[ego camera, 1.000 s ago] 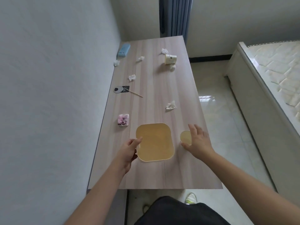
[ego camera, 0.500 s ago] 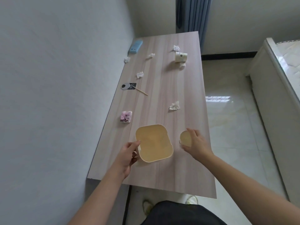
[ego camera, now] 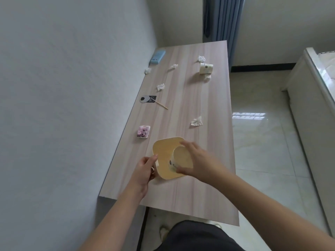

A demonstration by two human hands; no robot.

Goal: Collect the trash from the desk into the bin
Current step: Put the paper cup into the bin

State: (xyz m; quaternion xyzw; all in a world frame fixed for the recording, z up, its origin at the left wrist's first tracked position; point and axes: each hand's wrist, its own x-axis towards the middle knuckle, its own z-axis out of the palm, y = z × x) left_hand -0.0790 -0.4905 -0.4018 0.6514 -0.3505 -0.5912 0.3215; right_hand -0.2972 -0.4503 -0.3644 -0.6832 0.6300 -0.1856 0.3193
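A yellow square bin (ego camera: 163, 151) stands near the front of the wooden desk (ego camera: 181, 98). My left hand (ego camera: 145, 169) grips its left rim. My right hand (ego camera: 197, 160) holds a paper cup (ego camera: 178, 158) tilted over the bin's opening. Several crumpled tissues lie on the desk: one (ego camera: 196, 121) mid-right, one (ego camera: 160, 86) mid-left, others (ego camera: 174, 66) toward the back. A second paper cup (ego camera: 206, 68) lies on its side at the back right, with a tissue (ego camera: 201, 58) behind it.
A pink patterned pack (ego camera: 143, 131) lies left of the bin. A round tag with a stick (ego camera: 147, 99) and a blue case (ego camera: 30, 56) sit along the wall side. A wall borders the left; tiled floor and a bed (ego camera: 315, 87) are on the right.
My right hand picked the paper cup up from the desk right of the bin and carried it left over the bin's opening. My left hand kept its hold on the bin's rim.
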